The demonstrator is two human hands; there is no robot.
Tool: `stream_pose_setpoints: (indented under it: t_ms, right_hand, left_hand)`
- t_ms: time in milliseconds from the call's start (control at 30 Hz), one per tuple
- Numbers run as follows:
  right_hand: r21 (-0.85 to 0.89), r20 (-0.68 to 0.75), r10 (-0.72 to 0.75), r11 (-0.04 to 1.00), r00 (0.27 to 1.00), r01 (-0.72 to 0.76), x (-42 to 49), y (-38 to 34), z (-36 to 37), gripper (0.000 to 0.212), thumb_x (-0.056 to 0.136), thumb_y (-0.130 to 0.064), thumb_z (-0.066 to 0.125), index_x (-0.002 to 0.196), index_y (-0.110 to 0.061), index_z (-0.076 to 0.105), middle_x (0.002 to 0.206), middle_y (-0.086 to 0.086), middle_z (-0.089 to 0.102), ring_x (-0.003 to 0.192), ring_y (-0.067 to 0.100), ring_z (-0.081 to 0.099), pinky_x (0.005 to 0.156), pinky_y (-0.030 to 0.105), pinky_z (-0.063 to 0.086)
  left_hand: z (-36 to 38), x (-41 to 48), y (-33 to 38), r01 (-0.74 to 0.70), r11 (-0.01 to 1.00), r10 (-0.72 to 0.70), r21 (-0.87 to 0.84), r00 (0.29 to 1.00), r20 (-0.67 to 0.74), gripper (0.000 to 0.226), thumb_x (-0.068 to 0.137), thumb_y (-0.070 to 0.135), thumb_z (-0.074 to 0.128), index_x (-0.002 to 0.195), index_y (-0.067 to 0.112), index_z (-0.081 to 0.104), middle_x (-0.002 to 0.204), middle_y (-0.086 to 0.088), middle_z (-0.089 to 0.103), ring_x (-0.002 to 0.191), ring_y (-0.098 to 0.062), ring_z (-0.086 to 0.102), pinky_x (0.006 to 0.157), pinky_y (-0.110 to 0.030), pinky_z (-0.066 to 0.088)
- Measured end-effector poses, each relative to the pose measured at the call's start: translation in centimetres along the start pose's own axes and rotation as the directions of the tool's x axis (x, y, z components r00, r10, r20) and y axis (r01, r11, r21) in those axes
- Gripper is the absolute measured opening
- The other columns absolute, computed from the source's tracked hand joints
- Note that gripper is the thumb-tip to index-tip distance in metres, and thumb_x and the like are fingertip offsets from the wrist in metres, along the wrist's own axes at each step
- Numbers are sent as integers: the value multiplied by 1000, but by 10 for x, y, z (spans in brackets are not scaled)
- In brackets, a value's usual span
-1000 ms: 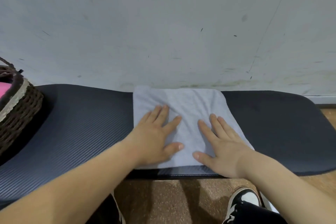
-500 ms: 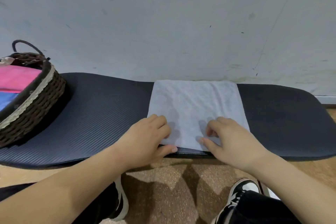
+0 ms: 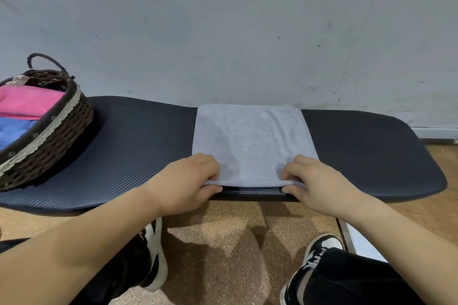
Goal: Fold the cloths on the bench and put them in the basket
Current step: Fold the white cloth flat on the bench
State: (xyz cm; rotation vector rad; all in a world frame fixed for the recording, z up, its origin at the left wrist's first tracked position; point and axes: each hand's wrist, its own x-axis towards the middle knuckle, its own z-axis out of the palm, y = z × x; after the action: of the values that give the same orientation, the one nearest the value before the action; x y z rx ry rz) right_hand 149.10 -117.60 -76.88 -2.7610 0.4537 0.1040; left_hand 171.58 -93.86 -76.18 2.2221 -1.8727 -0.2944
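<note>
A folded light grey cloth [image 3: 250, 141] lies flat on the dark bench [image 3: 138, 146], reaching from the wall to the front edge. My left hand [image 3: 188, 181] pinches the cloth's near left corner, fingers on top and thumb underneath. My right hand [image 3: 314, 181] pinches the near right corner the same way. The near edge is lifted slightly off the bench. A dark woven basket [image 3: 57, 136] stands at the bench's left end, holding a folded pink cloth [image 3: 27, 101] and a blue cloth [image 3: 14, 129].
A pale wall [image 3: 223, 32] rises directly behind the bench. Below the bench is a brown floor [image 3: 223, 242], with my two black-and-white shoes [image 3: 153, 255] near the bench's front edge. The basket has a loop handle [image 3: 42, 59] at its far side.
Both hands slid from lying flat on the cloth to its near edge and took hold of the two near corners. The view shifted, bringing the basket further into sight.
</note>
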Motion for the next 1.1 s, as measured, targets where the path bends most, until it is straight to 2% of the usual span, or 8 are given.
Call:
stream_pose_setpoints:
  t_ms: [233, 400, 533, 633, 733, 800, 900, 1100]
  right_hand:
    - [94, 2, 91, 991, 996, -91, -20, 29, -23, 11, 95, -20, 63, 91, -30, 66, 88, -15, 59, 86, 8, 55, 79, 35, 51]
    - [247, 175, 157, 949, 972, -198, -34, 24, -44, 17, 100, -23, 59, 97, -36, 71, 90, -12, 70, 84, 7, 64, 76, 24, 53]
    - [461, 230, 196, 840, 953, -284, -37, 24, -62, 17, 100, -25, 62, 96, -36, 75, 88, 6, 73, 69, 18, 66, 68, 32, 57]
    - [572, 156, 268, 760, 951, -308, -28, 28, -71, 14, 98, -27, 65, 98, -35, 77, 87, 7, 75, 66, 35, 60, 63, 42, 56]
    - [699, 43, 399, 643, 916, -313, -6, 33, -67, 8, 93, -24, 73, 90, -28, 79, 75, 4, 73, 57, 27, 51, 54, 35, 46]
    - [750, -14, 499, 578, 866, -321, 13, 34, -61, 4, 90, -24, 76, 87, -23, 79, 77, 3, 76, 66, 22, 64, 61, 37, 54]
    - [709, -112, 576, 617, 810, -340, 43, 38, -52, 7, 89, -27, 74, 84, -23, 76, 85, 1, 77, 87, 24, 73, 81, 45, 61]
    - [662, -106, 621, 626, 776, -411, 79, 48, -32, 10, 93, -25, 68, 85, -21, 73, 81, 2, 71, 80, 23, 67, 69, 36, 55]
  left_hand:
    - [-20, -10, -10, 192, 968, -190, -160, 981, 29, 12, 98, 41, 60, 94, 36, 50, 81, 12, 63, 73, -6, 59, 66, -33, 52]
    - [-39, -12, -6, 283, 912, -244, -297, 956, 164, 9, 98, 32, 64, 93, 35, 57, 75, 0, 68, 62, -5, 56, 60, -20, 45]
    - [-56, -12, -10, 327, 837, -255, -438, 942, 217, 8, 96, 40, 66, 103, 36, 66, 88, -1, 76, 82, -23, 69, 79, -45, 56]
    - [-63, -4, -14, 364, 776, -341, -515, 929, 143, 14, 95, 40, 70, 102, 29, 71, 90, -1, 77, 88, -28, 71, 83, -48, 58]
    - [-66, 12, -24, 375, 807, -381, -457, 921, 84, 14, 98, 42, 64, 97, 30, 70, 87, 3, 75, 83, -22, 70, 77, -43, 58]
    - [-65, 26, -31, 390, 832, -400, -394, 915, 62, 12, 101, 41, 57, 97, 34, 67, 90, 9, 74, 84, -13, 69, 75, -36, 57]
    - [-61, 49, -41, 402, 850, -422, -341, 907, 18, 12, 104, 38, 53, 98, 36, 64, 96, 15, 70, 87, -4, 65, 74, -29, 55]
    - [-45, 88, -64, 434, 879, -447, -196, 894, -30, 13, 102, 28, 55, 94, 29, 65, 90, 12, 68, 82, -8, 62, 66, -27, 49]
